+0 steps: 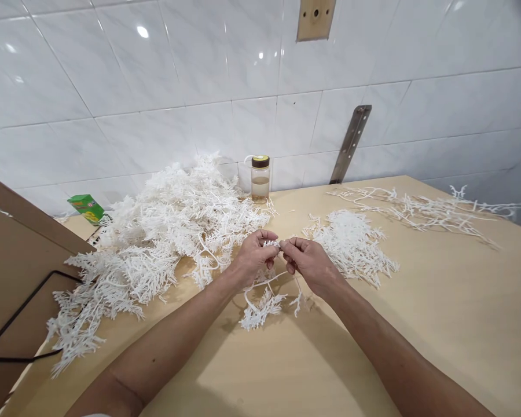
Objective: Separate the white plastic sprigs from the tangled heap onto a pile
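My left hand [255, 255] and my right hand [306, 262] meet above the wooden table [438, 324], both pinching one white plastic branch piece [264, 304] whose spiky sprigs hang down below my fingers. A large heap of the same white branched pieces [165, 231] lies to the left of my hands. A smaller pile of white sprigs [353, 243] sits just right of my right hand.
Thin white stems [421, 208] lie scattered at the back right. A clear jar with a brown lid [260, 178] stands against the tiled wall. A green box [87, 208] sits back left, a cardboard box with a black wire [13, 278] at the left edge.
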The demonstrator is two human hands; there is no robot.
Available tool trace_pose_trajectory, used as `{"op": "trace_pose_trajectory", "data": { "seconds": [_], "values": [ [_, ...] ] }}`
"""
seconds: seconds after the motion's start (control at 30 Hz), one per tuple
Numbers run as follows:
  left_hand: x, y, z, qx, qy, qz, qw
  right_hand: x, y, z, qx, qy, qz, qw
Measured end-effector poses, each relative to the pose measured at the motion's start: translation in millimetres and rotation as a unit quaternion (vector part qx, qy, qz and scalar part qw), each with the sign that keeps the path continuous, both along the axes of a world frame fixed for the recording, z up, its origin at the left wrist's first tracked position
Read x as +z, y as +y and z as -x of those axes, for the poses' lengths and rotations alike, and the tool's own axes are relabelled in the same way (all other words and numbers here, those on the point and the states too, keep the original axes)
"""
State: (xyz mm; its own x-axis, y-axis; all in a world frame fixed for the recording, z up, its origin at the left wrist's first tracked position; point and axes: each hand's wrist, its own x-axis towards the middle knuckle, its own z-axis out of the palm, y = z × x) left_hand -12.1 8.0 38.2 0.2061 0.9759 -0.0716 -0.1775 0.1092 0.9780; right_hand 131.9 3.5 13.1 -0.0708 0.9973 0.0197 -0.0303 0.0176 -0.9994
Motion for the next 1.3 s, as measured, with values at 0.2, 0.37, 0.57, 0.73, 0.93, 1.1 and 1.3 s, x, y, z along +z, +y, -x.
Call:
{"op": "trace_pose_trajectory", "data": {
  "seconds": [0.2,0.37,0.57,0.73,0.93,1.1,1.3],
  "values": [
    [7.4,1.6,4.6,-0.008,-0.045,-0.026,0.999,6.2,-0.2,-9.3,0.055,0.023,-0.011,0.998],
    [4.6,1.2,1.7,0.001,-0.072,-0.01,0.997,6.9,-2.4,-5.8,0.052,0.006,-0.031,0.998],
    [-0.4,1.9,-1.3,0.049,-0.072,-0.015,0.996,3.2,-4.0,0.8,-0.011,-0.061,-0.068,0.996],
    [-1.3,-1.9,-1.9,0.009,-0.097,-0.012,0.995,3.0,-4.9,3.7,-0.055,-0.067,-0.079,0.993],
    [-5.0,-1.9,-2.3,-0.022,-0.082,-0.012,0.996,6.4,-2.8,-0.6,-0.072,-0.066,-0.061,0.993],
    [-2.6,1.3,0.3,-0.042,-0.098,0.015,0.994,14.6,-4.6,-8.6,-0.034,-0.08,-0.075,0.993],
    [-3.7,4.6,1.1,-0.007,-0.13,0.056,0.99,15.3,-7.2,-6.0,0.006,-0.081,-0.087,0.993]
  ]
}}
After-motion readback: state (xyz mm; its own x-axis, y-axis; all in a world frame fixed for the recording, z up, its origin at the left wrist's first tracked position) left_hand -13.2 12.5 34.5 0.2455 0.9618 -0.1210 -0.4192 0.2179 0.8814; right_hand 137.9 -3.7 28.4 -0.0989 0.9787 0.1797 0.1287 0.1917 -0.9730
